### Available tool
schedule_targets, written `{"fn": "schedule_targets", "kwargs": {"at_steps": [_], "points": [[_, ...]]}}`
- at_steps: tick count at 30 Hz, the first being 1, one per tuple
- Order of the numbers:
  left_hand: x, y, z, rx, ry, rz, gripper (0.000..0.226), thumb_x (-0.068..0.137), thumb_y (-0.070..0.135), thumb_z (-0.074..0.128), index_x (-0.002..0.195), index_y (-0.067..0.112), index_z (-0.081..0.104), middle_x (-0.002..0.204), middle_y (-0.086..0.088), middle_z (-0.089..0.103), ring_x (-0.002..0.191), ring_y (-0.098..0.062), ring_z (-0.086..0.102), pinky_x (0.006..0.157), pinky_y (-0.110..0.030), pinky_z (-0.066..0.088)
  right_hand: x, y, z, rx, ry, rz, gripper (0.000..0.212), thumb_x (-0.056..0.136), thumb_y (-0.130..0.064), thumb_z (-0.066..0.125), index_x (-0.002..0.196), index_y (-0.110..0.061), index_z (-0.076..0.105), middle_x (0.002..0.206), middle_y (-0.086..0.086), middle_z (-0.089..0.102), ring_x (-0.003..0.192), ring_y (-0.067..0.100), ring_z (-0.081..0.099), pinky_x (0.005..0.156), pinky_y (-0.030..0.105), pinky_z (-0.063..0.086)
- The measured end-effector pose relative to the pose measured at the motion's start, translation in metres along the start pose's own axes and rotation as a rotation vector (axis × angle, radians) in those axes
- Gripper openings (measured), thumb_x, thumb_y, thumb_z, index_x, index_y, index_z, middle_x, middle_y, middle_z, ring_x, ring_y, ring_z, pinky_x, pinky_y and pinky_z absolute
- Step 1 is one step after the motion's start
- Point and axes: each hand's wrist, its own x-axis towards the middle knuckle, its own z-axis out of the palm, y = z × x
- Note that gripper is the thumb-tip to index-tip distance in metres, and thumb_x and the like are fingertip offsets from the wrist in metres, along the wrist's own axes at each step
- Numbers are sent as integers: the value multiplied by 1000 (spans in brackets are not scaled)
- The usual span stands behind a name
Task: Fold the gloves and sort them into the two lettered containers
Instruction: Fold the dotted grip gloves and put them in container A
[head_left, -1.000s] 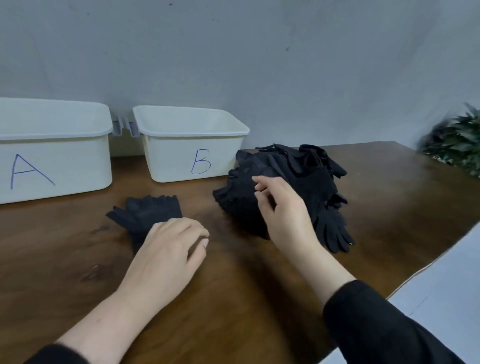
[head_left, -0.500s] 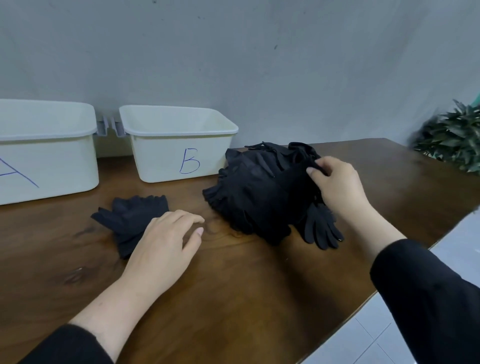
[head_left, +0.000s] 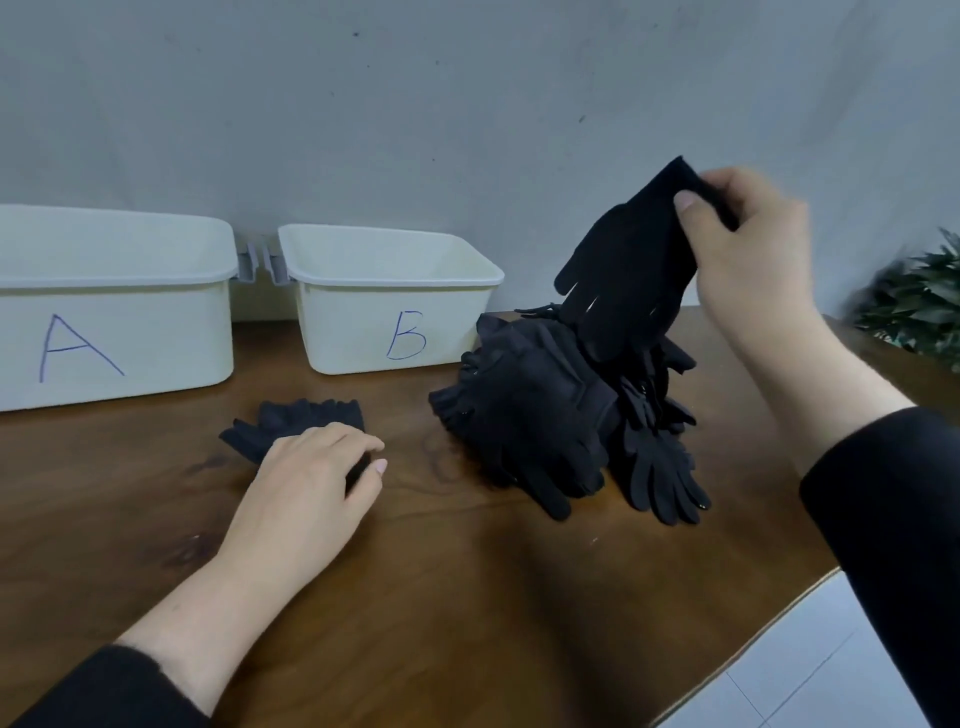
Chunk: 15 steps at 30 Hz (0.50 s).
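Two white plastic tubs against the grey wall, beyond the left hand. Larger tub (head_left: 114, 312) far left, smaller tub (head_left: 389, 301) directly beyond the left hand's fingertips; the two sit just apart, grey clip tabs (head_left: 257, 265) between their rims. Smaller tub's visible interior shows only bare wall. Larger tub's inside is out of sight from this angle.

Right hand (head_left: 748, 249) raised above the table, thumb and curled fingers pinching the cuff of one black knit glove (head_left: 628, 265). Glove hangs fingers down, its tips reaching the top of the heap of black gloves (head_left: 545, 415) below. Whether tips touch the heap: cannot tell. Heap lies on the brown wooden table (head_left: 467, 597), below and left of the right hand, just right of the smaller tub.

Left hand (head_left: 306, 483) rests palm down, fingers loosely bent, on the near part of a flat black glove (head_left: 306, 415) spread on the table; nothing gripped. That glove's fingers point toward the tubs, between the left hand and the smaller tub.

Dark sleeves on both forearms. Green leafy plant (head_left: 919, 306) at the far right, past the right hand, blurred. Pale tiled floor (head_left: 810, 670) off the table's near right edge.

Writing: hand-drawn blue "A" (head_left: 78, 348) on the larger tub's front, blue "B" (head_left: 408, 335) on the smaller tub's.
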Motion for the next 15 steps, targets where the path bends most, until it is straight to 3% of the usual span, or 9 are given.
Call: {"fn": "schedule_targets", "kwargs": {"at_steps": [3,5,8,11,13,15], "points": [[-6,-22,-4,66,-195,-51,51,100,51,42,146,30,46,154,12,40,143,-8,34,118,-29,22,2,-24,4,63,-5,-4,10,95,-29,60,99,-27,69,85,-15,69,77,-1,62,72,23,50],[-11,-32,-6,108,-268,-51,54,102,52,35,152,32,34,160,13,26,148,-5,20,120,-25,12,-2,-39,11,115,-59,30,10,93,-30,62,96,-28,71,84,-13,71,77,5,64,74,33,54],[-17,-44,-13,133,-232,-102,50,104,49,33,151,33,36,160,13,27,148,-4,21,119,-25,14,-17,-52,34,182,-247,118,9,93,-27,65,100,-28,71,84,-7,75,73,11,67,73,39,55],[-28,-62,-26,173,-198,-178,51,103,51,34,149,31,42,159,11,32,147,-6,25,119,-29,19,-43,-62,69,134,-479,213,25,96,-19,60,116,-36,59,86,12,71,65,21,66,65,45,55],[-38,-77,-39,208,-181,-255,51,102,54,35,146,31,47,157,11,36,146,-7,28,118,-32,24,-63,-67,94,131,-607,241,31,97,-15,54,112,-42,55,91,20,66,70,28,72,79,59,58],[-47,-91,-53,239,-157,-325,51,101,55,35,143,30,51,155,11,39,145,-8,31,117,-34,28,-79,-73,120,211,-667,270,31,97,-9,50,103,-37,62,93,19,67,78,31,75,84,61,58]]}}
